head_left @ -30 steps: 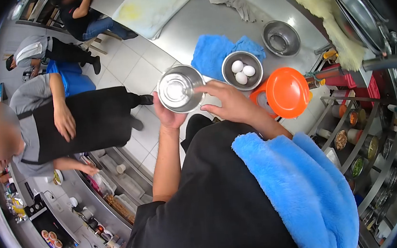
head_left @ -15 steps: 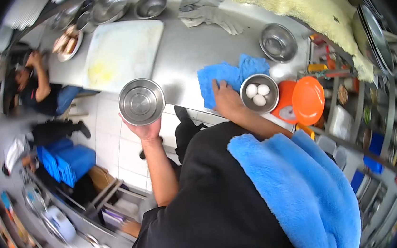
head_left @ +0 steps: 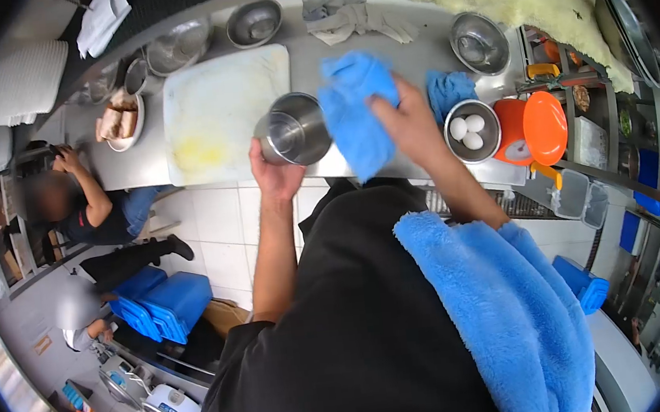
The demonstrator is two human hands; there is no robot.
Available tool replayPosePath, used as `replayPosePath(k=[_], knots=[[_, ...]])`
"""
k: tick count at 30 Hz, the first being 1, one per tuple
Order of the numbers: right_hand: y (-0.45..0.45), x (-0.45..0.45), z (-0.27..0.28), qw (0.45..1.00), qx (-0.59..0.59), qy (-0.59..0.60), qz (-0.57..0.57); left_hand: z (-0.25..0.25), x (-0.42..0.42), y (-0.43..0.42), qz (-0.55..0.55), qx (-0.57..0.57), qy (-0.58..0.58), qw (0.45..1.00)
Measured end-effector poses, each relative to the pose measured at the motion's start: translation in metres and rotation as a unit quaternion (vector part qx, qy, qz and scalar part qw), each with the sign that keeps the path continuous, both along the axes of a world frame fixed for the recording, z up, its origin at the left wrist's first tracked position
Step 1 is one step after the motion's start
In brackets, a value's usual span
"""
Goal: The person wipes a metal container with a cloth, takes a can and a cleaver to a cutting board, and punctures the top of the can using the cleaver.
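Holding a steel cup (head_left: pixel 296 130) in the left hand (head_left: pixel 278 177), over the near edge of the metal worktable (head_left: pixel 306 61) and near the lower right corner of a pale cutting board (head_left: pixel 228 96). Supporting it from below and the side, with fingers partly curled round the steel, mostly hidden behind it, and thumb along the left wall. Tilting the cup so as to show its inside. Gripping a bunched blue cloth (head_left: pixel 360 104) in the right hand (head_left: pixel 411 123), with thumb pressed onto the fabric and fingers drawn in, some out of sight behind the folds. Holding this cloth just right of the cup's rim; cannot tell from this angle about contact between the two. Standing close to a steel bowl (head_left: pixel 475 156) with three white eggs (head_left: pixel 458 128) inside, beyond the right wrist. Seeing another blue cloth (head_left: pixel 449 93) just behind that bowl, an orange kitchen scale (head_left: pixel 509 137) just to its right, and an orange oval dish (head_left: pixel 545 128) beside the scale. Wearing a blue towel (head_left: pixel 499 309) over the right shoulder.
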State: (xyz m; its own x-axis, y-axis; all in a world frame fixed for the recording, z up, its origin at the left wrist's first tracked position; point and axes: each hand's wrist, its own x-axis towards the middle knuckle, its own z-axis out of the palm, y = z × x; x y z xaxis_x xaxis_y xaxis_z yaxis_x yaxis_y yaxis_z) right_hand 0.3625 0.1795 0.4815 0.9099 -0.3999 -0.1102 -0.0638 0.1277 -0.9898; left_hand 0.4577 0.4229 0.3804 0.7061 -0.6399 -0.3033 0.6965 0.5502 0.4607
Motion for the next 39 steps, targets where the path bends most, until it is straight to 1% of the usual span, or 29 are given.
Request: replayPosePath(k=[1, 2, 4, 5, 8, 9, 12, 13, 16, 17, 20, 21, 24, 25, 26, 28, 29, 32, 33, 36, 37, 38, 39], knots=[[0.01, 0.002, 0.015, 0.998, -0.045, 0.006, 0.035, 0.008, 0.0, -0.01, -0.009, 0.005, 0.002, 1.0], [0.019, 0.007, 0.022, 0.994, -0.087, 0.016, 0.068, 0.016, -0.001, -0.018, -0.01, -0.014, -0.007, 1.0], [0.041, 0.023, 0.002, 0.965, -0.233, 0.052, 0.106, 0.018, 0.001, -0.025, -0.011, 0.04, -0.033, 0.999], [0.052, 0.03, -0.009, 0.942, -0.305, 0.075, 0.121, 0.022, 0.002, -0.028, -0.028, 0.054, -0.062, 0.996], [0.066, 0.045, -0.023, 0.958, -0.253, 0.024, 0.131, 0.034, 0.002, -0.034, -0.069, 0.04, -0.079, 0.994], [0.074, 0.048, -0.03, 0.962, -0.247, 0.047, 0.103, 0.038, 0.004, -0.033, -0.076, 0.064, -0.081, 0.992], [0.091, 0.052, -0.023, 0.954, -0.257, 0.025, 0.152, 0.024, 0.022, -0.012, -0.112, 0.075, -0.026, 0.99], [0.095, 0.055, -0.013, 0.936, -0.281, 0.065, 0.202, 0.028, 0.03, -0.006, -0.121, 0.075, -0.009, 0.99], [0.106, 0.071, 0.005, 0.894, -0.309, 0.105, 0.308, 0.028, 0.053, 0.02, -0.185, 0.068, -0.023, 0.98], [0.113, 0.075, 0.01, 0.868, -0.336, 0.133, 0.341, 0.028, 0.058, 0.027, -0.199, 0.033, -0.031, 0.979], [0.141, 0.077, 0.022, 0.852, -0.466, 0.129, 0.199, 0.023, 0.069, 0.045, -0.181, 0.023, 0.034, 0.983], [0.155, 0.082, 0.038, 0.852, -0.476, 0.174, 0.131, 0.029, 0.075, 0.049, -0.174, 0.002, 0.057, 0.983], [0.183, 0.086, 0.036, 0.874, -0.464, 0.093, 0.11, 0.022, 0.098, 0.074, -0.243, -0.021, 0.048, 0.969], [0.191, 0.087, 0.022, 0.865, -0.473, 0.056, 0.16, 0.022, 0.1, 0.076, -0.237, -0.017, 0.059, 0.969], [0.197, 0.086, 0.013, 0.831, -0.514, 0.077, 0.197, 0.023, 0.103, 0.082, -0.262, -0.007, 0.062, 0.963], [0.207, 0.088, 0.02, 0.754, -0.586, 0.123, 0.269, 0.031, 0.108, 0.091, -0.312, 0.013, 0.066, 0.948], [0.212, 0.087, 0.026, 0.721, -0.624, 0.133, 0.27, 0.035, 0.11, 0.096, -0.322, 0.031, 0.086, 0.942], [0.23, 0.1, 0.029, 0.652, -0.69, 0.21, 0.234, 0.036, 0.123, 0.105, -0.336, 0.073, 0.026, 0.939], [0.239, 0.106, 0.03, 0.627, -0.691, 0.277, 0.229, 0.043, 0.127, 0.108, -0.338, 0.079, 0.012, 0.938], [0.242, 0.118, 0.031, 0.67, -0.57, 0.391, 0.271, 0.061, 0.126, 0.108, -0.334, 0.128, -0.133, 0.924], [0.234, 0.106, 0.018, 0.758, -0.568, 0.251, 0.202, 0.058, 0.128, 0.107, -0.346, 0.134, -0.196, 0.908], [0.228, 0.101, 0.004, 0.812, -0.513, 0.199, 0.193, 0.056, 0.13, 0.109, -0.356, 0.131, -0.211, 0.901], [0.225, 0.099, 0.002, 0.859, -0.455, 0.144, 0.184, 0.058, 0.132, 0.111, -0.365, 0.128, -0.226, 0.894]])
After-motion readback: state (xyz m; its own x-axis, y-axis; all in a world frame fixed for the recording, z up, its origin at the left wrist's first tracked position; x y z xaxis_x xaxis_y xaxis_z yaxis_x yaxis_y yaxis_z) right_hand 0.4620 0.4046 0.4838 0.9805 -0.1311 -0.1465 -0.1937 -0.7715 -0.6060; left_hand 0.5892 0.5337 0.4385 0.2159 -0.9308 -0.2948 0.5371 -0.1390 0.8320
